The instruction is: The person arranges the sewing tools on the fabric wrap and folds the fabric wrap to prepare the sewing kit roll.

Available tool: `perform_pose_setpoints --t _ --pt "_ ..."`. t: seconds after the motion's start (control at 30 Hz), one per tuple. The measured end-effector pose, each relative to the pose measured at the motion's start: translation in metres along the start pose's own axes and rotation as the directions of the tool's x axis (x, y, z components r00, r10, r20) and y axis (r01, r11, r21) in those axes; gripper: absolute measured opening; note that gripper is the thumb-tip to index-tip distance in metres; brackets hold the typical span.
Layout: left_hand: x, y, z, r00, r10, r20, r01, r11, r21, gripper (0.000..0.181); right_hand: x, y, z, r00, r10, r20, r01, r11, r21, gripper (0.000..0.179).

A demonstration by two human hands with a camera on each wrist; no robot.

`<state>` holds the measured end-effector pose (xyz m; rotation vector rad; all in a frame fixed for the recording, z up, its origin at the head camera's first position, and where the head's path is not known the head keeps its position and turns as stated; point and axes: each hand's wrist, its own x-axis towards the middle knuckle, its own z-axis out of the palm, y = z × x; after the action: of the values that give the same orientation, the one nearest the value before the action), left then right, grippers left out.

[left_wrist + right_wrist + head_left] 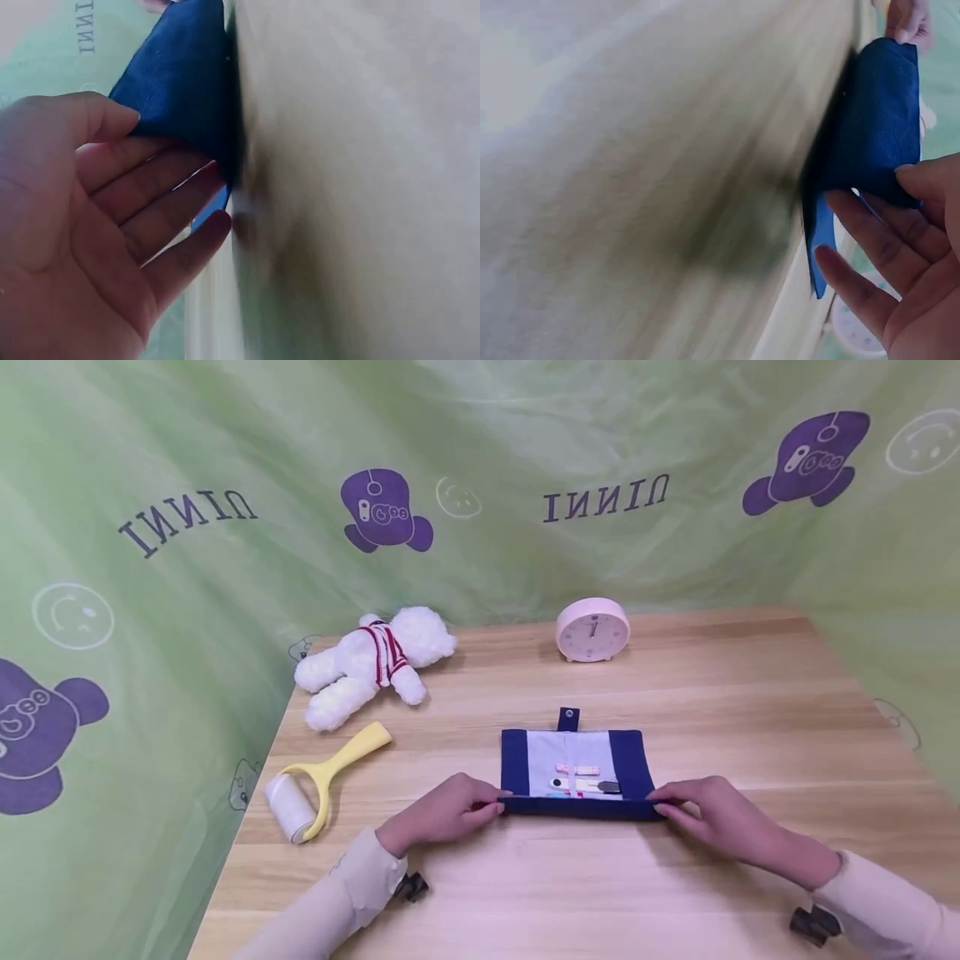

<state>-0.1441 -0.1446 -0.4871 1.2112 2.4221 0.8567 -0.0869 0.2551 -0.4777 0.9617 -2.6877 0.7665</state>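
Note:
A navy fabric case [517, 760] with a grey lining lies unfolded on the table, its near edge lifted and turned up. My left hand [447, 810] pinches the near left corner, thumb over the cloth and fingers behind it in the left wrist view. At the opposite corner my right hand [723, 817] pinches the same edge in the same way. Inside, a central strap crosses a pink piece [587, 770], a slim white tool with a dark end [609, 787] and a light-blue strip, partly hidden by the raised edge. A snap tab [568, 719] sticks out at the far side.
To the left lies a yellow-handled lint roller [341, 760] with a white roll. Behind it rests a white plush bear [348, 672] in a striped top. A pink round clock [592, 631] stands at the back of the wooden table [720, 693], before a green curtain [487, 427].

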Motion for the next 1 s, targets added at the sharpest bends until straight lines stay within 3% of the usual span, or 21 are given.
perform_pose_setpoints --t 0.07,0.13,0.2,0.3,0.37,0.57,0.63,0.67,0.77,0.87,0.93,1.0 --pt "0.007 -0.002 -0.001 0.999 -0.012 -0.041 0.011 1.0 -0.023 0.034 0.005 0.003 -0.002 0.995 0.102 0.014 -0.103 0.989 0.105 0.023" --pt "0.012 -0.003 -0.003 0.997 -0.051 -0.062 0.049 0.998 -0.031 0.035 0.01 0.006 -0.003 0.974 0.217 0.066 -0.226 0.95 0.216 0.016" --pt "0.017 -0.004 -0.006 0.992 -0.101 -0.073 0.1 0.995 -0.024 0.034 0.015 0.009 -0.003 0.935 0.326 0.138 -0.353 0.883 0.308 0.011" --pt "0.023 -0.004 -0.01 0.981 -0.188 -0.056 0.187 0.982 -0.019 0.034 0.024 0.013 -0.001 0.87 0.434 0.232 -0.492 0.792 0.362 0.012" --pt "0.027 -0.006 -0.012 0.97 -0.243 -0.024 0.242 0.969 -0.044 0.034 0.029 0.015 0.001 0.843 0.472 0.258 -0.537 0.763 0.36 0.014" --pt "0.038 -0.014 -0.014 0.935 -0.347 0.068 0.352 0.932 -0.084 0.035 0.036 0.024 0.013 0.809 0.518 0.279 -0.588 0.726 0.358 0.016" --pt "0.042 -0.015 -0.015 0.928 -0.365 0.077 0.369 0.928 -0.051 0.035 0.037 0.025 0.017 0.814 0.518 0.262 -0.581 0.737 0.346 0.015" --pt "0.044 -0.015 -0.015 0.924 -0.375 0.08 0.379 0.925 -0.036 0.035 0.037 0.025 0.019 0.827 0.51 0.237 -0.562 0.761 0.324 0.014" --pt "0.047 -0.012 -0.015 0.907 -0.415 0.076 0.416 0.909 0.0 0.034 0.036 0.023 0.021 0.891 0.435 0.127 -0.453 0.862 0.227 0.016" --pt "0.044 -0.004 -0.014 0.904 -0.425 -0.043 0.427 0.903 0.055 0.02 0.033 0.018 0.018 0.956 0.294 -0.011 -0.291 0.951 0.105 0.022" --pt "0.038 0.005 -0.013 0.922 -0.347 -0.173 0.371 0.92 0.129 0.019 0.029 0.013 0.013 0.983 0.165 -0.076 -0.163 0.986 0.039 0.03" --pt "0.03 0.018 -0.012 0.948 -0.182 -0.262 0.248 0.937 0.245 0.036 0.022 0.005 0.007 0.994 0.002 -0.106 -0.008 0.998 -0.056 0.029"
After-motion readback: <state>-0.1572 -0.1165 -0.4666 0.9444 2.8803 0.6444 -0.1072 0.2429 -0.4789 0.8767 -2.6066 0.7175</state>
